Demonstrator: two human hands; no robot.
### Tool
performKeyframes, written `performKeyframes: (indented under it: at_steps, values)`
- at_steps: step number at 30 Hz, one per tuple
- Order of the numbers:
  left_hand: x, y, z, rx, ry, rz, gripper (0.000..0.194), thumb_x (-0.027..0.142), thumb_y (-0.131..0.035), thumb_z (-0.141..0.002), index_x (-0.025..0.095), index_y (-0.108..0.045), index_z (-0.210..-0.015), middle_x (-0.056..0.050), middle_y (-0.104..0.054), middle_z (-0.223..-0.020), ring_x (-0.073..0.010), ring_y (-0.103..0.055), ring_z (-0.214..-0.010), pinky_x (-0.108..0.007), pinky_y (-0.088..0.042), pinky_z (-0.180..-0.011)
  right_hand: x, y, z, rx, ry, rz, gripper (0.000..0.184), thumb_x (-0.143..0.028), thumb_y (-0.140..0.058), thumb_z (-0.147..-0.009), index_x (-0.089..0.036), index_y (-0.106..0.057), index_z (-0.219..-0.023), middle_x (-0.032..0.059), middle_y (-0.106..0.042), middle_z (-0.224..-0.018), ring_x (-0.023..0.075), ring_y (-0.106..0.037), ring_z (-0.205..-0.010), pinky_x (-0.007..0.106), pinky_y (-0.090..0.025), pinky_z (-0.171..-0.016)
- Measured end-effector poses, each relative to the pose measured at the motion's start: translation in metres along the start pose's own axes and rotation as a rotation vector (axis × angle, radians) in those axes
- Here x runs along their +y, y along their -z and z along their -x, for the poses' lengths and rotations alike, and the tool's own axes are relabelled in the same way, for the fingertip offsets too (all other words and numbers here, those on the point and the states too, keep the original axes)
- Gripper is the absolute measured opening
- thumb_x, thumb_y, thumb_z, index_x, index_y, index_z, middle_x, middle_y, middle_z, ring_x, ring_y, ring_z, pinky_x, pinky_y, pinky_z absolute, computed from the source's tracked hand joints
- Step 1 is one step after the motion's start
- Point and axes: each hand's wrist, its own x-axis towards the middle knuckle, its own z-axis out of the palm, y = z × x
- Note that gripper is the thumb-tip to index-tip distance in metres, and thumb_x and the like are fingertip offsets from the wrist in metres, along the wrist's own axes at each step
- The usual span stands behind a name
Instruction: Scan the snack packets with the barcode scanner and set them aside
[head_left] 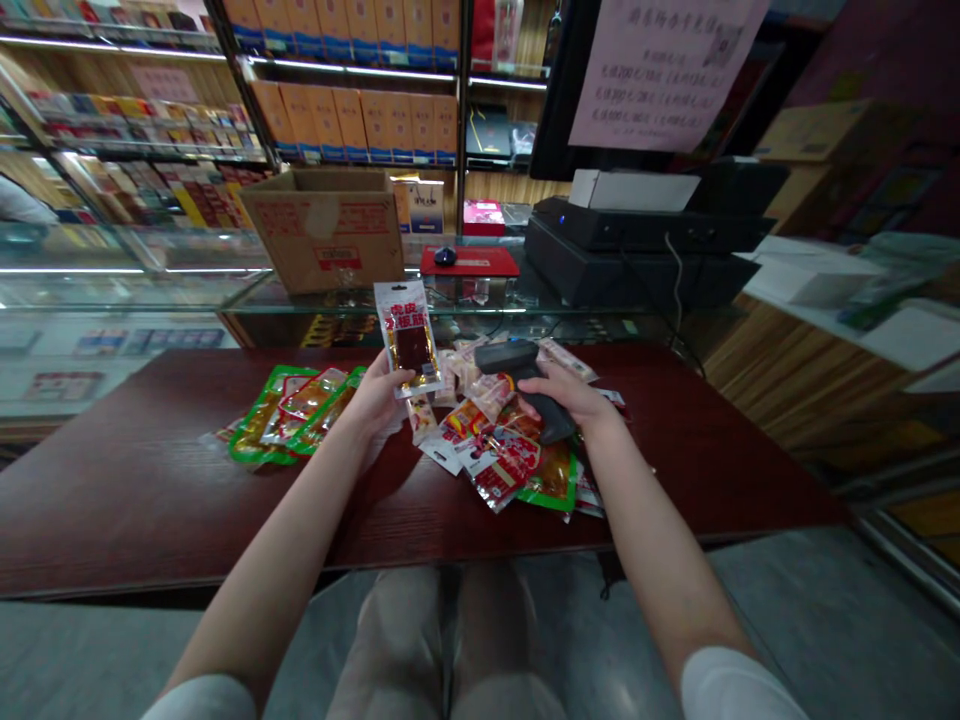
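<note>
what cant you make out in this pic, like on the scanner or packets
All in the head view:
- Barcode scanner: its window is out of sight, and the right hand covers much of the handle.
- Packet in the left hand: its back faces away.
- Pile of packets: lower ones hidden by those on top.
- Paper notice: print too small, top cut off by the frame edge.

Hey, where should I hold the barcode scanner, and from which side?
Probably by the handle, the part angling down from the wide head of the barcode scanner. Come from the right and behind, as your right hand does now. That leaves the head free, seemingly pointing left toward the packet in your left hand.
</note>
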Motion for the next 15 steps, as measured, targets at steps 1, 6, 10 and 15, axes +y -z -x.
performKeyframes:
  at_steps: [1,6,10,15]
  values:
    - [-0.002,0.001,0.0,0.002,0.007,0.021,0.052,0.008,-0.068,-0.057,0.02,-0.062,-0.107,-0.001,-0.071,-0.094,-0.018,-0.067,-0.085,-0.033,-0.053,-0.081,0.003,-0.001,0.0,-0.007,-0.011,0.012,0.039,-0.045,-0.078,-0.072,-0.02,-0.058,-0.095,-0.0026,-0.062,-0.054,0.0111,-0.052,-0.044,0.02,-0.039,-0.042]
    - [-0.006,0.004,0.002,0.026,0.018,0.062,0.055,0.012,-0.067,-0.06,0.021,-0.061,-0.114,-0.002,-0.072,-0.102,-0.0195,-0.068,-0.09,-0.038,-0.054,-0.087,0.011,-0.004,0.001,-0.031,0.0,0.04,0.038,-0.048,-0.078,-0.075,-0.02,-0.059,-0.092,-0.0023,-0.061,-0.055,0.0105,-0.051,-0.045,0.021,-0.038,-0.042]
    - [-0.004,0.0,0.004,0.044,-0.023,0.065,0.062,0.012,-0.066,-0.061,0.022,-0.06,-0.122,-0.002,-0.072,-0.098,-0.02,-0.069,-0.088,-0.041,-0.054,-0.089,0.013,-0.004,0.0,-0.001,-0.018,0.036,0.039,-0.048,-0.08,-0.074,-0.021,-0.056,-0.089,-0.0033,-0.06,-0.055,0.0101,-0.05,-0.044,0.021,-0.039,-0.041]
    - [-0.007,0.0,0.002,0.047,-0.068,-0.004,0.061,0.016,-0.064,-0.063,0.02,-0.058,-0.124,-0.006,-0.072,-0.102,-0.0239,-0.069,-0.093,-0.045,-0.053,-0.091,0.014,-0.006,-0.001,0.01,-0.017,0.042,0.042,-0.048,-0.079,-0.074,-0.021,-0.052,-0.093,-0.0046,-0.058,-0.052,0.0097,-0.049,-0.042,0.02,-0.037,-0.04]
